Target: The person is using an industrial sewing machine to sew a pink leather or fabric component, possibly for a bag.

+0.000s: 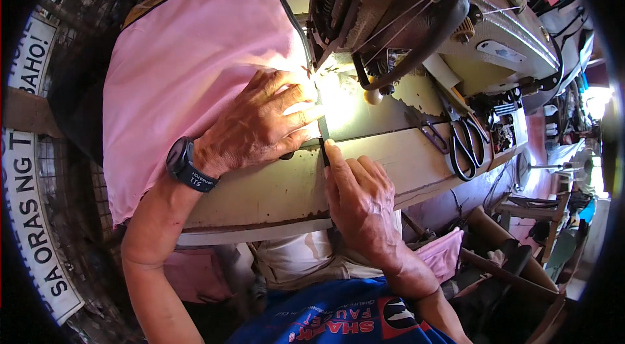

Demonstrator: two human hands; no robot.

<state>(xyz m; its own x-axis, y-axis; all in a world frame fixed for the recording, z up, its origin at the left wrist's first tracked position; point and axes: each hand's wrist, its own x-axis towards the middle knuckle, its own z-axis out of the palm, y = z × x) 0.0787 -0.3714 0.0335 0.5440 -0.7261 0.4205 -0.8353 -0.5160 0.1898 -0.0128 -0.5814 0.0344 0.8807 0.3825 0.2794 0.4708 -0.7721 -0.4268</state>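
A pink cloth (189, 51) with a black edging along its right side lies on the worn sewing table (254, 197). My left hand (260, 124), with a dark watch (182, 160) on the wrist, rests on the cloth near its lower right corner, fingers spread. That corner is close to the lit needle area of the sewing machine (403, 18). A narrow black binding strip (323, 128) runs from the cloth's edge toward me. Just below, my right hand (361, 197) pinches the strip between thumb and forefinger, its other fingers curled.
Large black-handled scissors (467, 145) and small dark snips (435, 137) lie on the table to the right. Below the table, pink cloth (443, 254) hangs near wooden bars. At the left stands a wire mesh with lettered signs (39, 214).
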